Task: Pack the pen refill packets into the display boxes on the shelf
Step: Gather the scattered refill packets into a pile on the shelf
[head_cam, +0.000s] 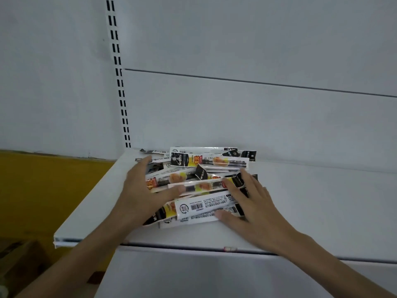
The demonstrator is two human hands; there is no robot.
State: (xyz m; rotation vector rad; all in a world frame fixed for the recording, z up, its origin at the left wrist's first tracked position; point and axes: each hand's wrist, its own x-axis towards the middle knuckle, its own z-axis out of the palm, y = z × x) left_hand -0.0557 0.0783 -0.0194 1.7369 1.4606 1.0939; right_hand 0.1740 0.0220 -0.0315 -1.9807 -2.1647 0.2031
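A loose pile of pen refill packets (202, 183) lies on the white shelf (311, 201), near its left end and up against the back panel (236, 117). The left hand (146, 190) is spread flat, fingers open, pressing on the pile's left side; the right hand (251, 203) lies open-palmed on its right side, fingertips on the packets. Neither hand grips anything. Most packets show black, yellow and orange printing; black ends carry "M&G". One white packet back (199, 206) near the front shows a barcode, a round "360" mark and small print too fine to read. A slotted upright (120, 82) runs up the wall.
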